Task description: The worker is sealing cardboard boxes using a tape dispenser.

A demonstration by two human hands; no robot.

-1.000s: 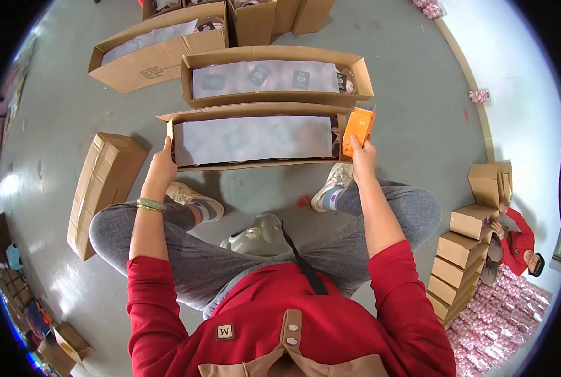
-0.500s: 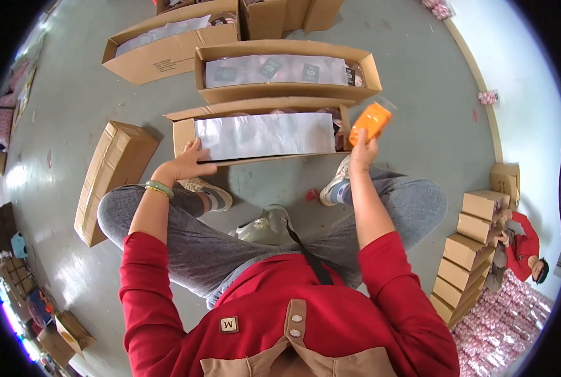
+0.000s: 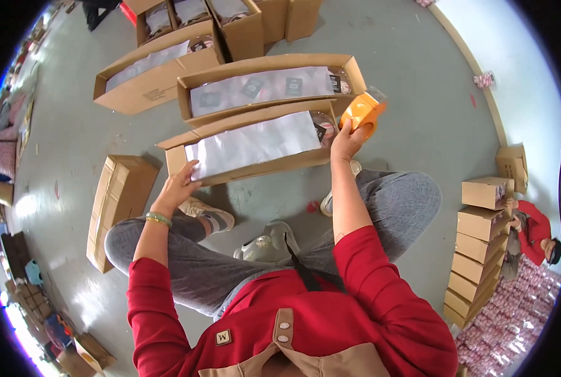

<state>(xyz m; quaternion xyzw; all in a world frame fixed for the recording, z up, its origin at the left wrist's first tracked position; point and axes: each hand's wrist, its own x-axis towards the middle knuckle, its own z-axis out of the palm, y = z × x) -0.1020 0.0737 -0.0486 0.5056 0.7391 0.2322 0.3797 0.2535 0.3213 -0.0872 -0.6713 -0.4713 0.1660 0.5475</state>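
Observation:
A long, open cardboard box (image 3: 255, 164) lies in front of my feet. A white sheet (image 3: 255, 143) covers most of what it holds; at its right end a clear-wrapped red-and-white item (image 3: 325, 131) shows beside a dark tag. My left hand (image 3: 177, 188) grips the box's near left corner, fingertips by the sheet's edge and thumb along the near side. In my right hand (image 3: 348, 143) is an orange tape dispenser (image 3: 362, 114), raised over the box's right end. Its handle is partly hidden by my fingers.
Behind it stands another open box (image 3: 230, 119) with a tagged white sheet, then more open boxes (image 3: 158, 78). A closed carton (image 3: 118, 210) lies to the left. At right, a co-worker (image 3: 531, 232) handles stacked cartons (image 3: 478, 245) beside many wrapped red-and-white items (image 3: 512, 320).
My left hand has gone from spread fingers on the box's left end to gripping its near corner. The tape dispenser has turned in my right hand. The whole view has rotated slightly.

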